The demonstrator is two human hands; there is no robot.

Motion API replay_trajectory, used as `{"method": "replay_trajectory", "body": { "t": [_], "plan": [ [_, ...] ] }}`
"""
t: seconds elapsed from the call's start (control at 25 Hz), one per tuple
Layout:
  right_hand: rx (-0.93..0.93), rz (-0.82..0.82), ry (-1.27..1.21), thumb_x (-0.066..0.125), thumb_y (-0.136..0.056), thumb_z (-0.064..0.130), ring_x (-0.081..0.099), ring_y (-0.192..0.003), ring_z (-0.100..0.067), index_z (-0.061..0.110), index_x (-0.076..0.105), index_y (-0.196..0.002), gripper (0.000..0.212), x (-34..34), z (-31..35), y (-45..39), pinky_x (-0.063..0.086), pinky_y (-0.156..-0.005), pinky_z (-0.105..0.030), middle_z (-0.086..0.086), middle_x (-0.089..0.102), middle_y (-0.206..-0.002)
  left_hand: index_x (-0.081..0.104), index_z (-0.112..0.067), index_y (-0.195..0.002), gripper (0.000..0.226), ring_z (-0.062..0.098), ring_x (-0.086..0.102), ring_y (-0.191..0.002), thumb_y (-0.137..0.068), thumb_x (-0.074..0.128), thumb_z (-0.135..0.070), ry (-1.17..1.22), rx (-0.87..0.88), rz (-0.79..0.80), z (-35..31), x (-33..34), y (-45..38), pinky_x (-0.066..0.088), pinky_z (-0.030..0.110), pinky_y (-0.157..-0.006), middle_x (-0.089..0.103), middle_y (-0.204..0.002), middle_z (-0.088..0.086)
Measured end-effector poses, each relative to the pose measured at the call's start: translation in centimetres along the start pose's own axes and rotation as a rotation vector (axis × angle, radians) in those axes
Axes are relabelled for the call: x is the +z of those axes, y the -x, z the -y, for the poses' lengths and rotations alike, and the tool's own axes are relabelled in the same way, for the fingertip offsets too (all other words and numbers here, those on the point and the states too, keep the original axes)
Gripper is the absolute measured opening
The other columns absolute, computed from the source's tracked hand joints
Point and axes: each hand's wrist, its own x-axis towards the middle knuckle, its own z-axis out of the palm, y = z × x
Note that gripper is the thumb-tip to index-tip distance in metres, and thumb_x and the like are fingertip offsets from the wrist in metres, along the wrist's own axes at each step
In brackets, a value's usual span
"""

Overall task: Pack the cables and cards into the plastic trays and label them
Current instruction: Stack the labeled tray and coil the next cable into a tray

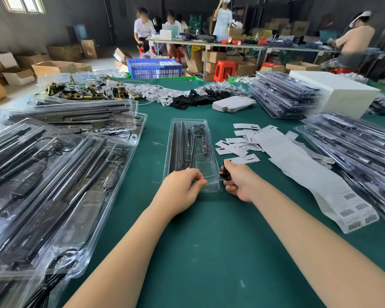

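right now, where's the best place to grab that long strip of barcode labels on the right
Probably the near end of the label strip, from the right with the right hand. That end lies flat and bare on the green mat; the far end is covered by loose white cards. Pinch the edge.

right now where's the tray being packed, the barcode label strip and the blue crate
plastic tray (188, 138), head view, on its clear middle section
barcode label strip (309, 174), head view, on the white backing mid-length
blue crate (153, 68), head view, on its front wall
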Motion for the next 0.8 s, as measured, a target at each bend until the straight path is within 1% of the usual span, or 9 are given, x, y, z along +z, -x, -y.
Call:
{"method": "replay_trajectory", "body": {
  "t": [0.08,0.24,0.32,0.4,0.48,0.56,0.64,0.68,0.8],
  "plan": [
    [-0.011,-0.003,-0.004,0.039,-0.101,0.027,0.026,-0.031,-0.006,0.016,0.048,-0.08,0.025,0.0,-0.1,0.1,0.018,-0.035,-0.015,-0.001,0.051,-0.068,0.053,-0.025,-0.088,0.011,0.018,0.057,-0.115,-0.097,0.052,-0.032,-0.06,0.031,0.028,0.1,0.2,0.1,0.034,0.03,-0.085,0.068,-0.098,-0.001],
    [-0.033,-0.023,-0.044,0.04,-0.101,0.028,0.032,-0.035,-0.007,0.016,0.05,-0.081,0.025,-0.1,-0.4,0.1,0.021,-0.034,-0.015,-0.001,0.055,-0.07,0.046,-0.025,-0.091,0.01,0.017,0.053,-0.114,-0.099,0.046,-0.031,-0.05,0.045,0.024,0.1,0.5,0.4,0.027,0.039,-0.106,0.062,-0.098,-0.005],
    [-0.027,-0.01,-0.087,0.042,-0.101,0.03,0.031,-0.034,-0.007,0.016,0.051,-0.081,0.026,-0.2,-0.4,0.1,0.021,-0.035,-0.014,-0.002,0.056,-0.07,0.043,-0.026,-0.092,0.01,0.019,0.056,-0.104,-0.1,0.043,-0.031,-0.03,0.037,-0.007,0.0,0.5,0.4,0.027,0.039,-0.106,0.064,-0.099,-0.004],
    [-0.017,0.005,-0.088,0.044,-0.101,0.032,0.029,-0.034,-0.007,0.016,0.052,-0.081,0.027,-0.4,-0.3,0.2,0.021,-0.036,-0.014,-0.002,0.056,-0.07,0.04,-0.027,-0.09,0.011,0.022,0.056,-0.083,-0.1,0.043,-0.03,-0.002,0.03,-0.045,0.1,0.4,0.4,0.033,0.037,-0.098,0.065,-0.091,-0.004],
    [-0.054,-0.001,0.037,0.044,-0.101,0.034,0.028,-0.041,-0.01,0.015,0.053,-0.083,0.028,-0.2,0.0,0.2,0.023,-0.039,-0.016,-0.004,0.055,-0.072,0.039,-0.027,-0.09,0.011,0.02,0.051,-0.074,-0.101,0.042,-0.03,0.002,0.025,-0.051,0.1,0.4,0.6,0.031,0.035,-0.101,0.063,-0.09,-0.005],
    [-0.194,-0.067,0.348,0.042,-0.101,0.036,0.033,-0.048,-0.016,0.013,0.051,-0.081,0.033,0.3,0.5,0.2,0.03,-0.047,-0.024,-0.007,0.055,-0.073,0.04,-0.026,-0.091,0.01,0.021,0.053,-0.077,-0.101,0.042,-0.029,0.028,0.019,-0.063,0.1,0.6,0.6,0.027,0.034,-0.104,0.065,-0.093,-0.002],
    [-0.336,-0.141,0.616,0.041,-0.101,0.036,0.042,-0.055,-0.022,0.012,0.046,-0.074,0.036,0.9,1.1,0.2,0.039,-0.056,-0.032,-0.01,0.056,-0.072,0.041,-0.025,-0.091,0.01,0.025,0.058,-0.081,-0.101,0.043,-0.029,0.065,0.014,-0.07,0.1,0.6,0.6,0.03,0.032,-0.099,0.068,-0.091,0.002],
    [-0.347,-0.125,0.645,0.04,-0.102,0.034,0.045,-0.056,-0.023,0.011,0.046,-0.075,0.036,1.1,1.5,0.2,0.041,-0.057,-0.033,-0.012,0.058,-0.073,0.041,-0.025,-0.091,0.01,0.027,0.059,-0.08,-0.1,0.044,-0.029,0.078,0.014,-0.074,0.1,0.5,0.6,0.032,0.03,-0.092,0.068,-0.088,0.004],
    [-0.163,0.039,0.442,0.039,-0.103,0.025,0.047,-0.046,-0.015,0.009,0.05,-0.085,0.027,0.5,2.8,0.7,0.04,-0.041,-0.022,-0.011,0.055,-0.072,0.042,-0.028,-0.088,0.012,0.021,0.053,-0.065,-0.099,0.047,-0.03,0.13,-0.002,-0.092,0.2,0.2,0.5,0.033,0.031,-0.066,0.068,-0.083,0.005]
  ]
}}
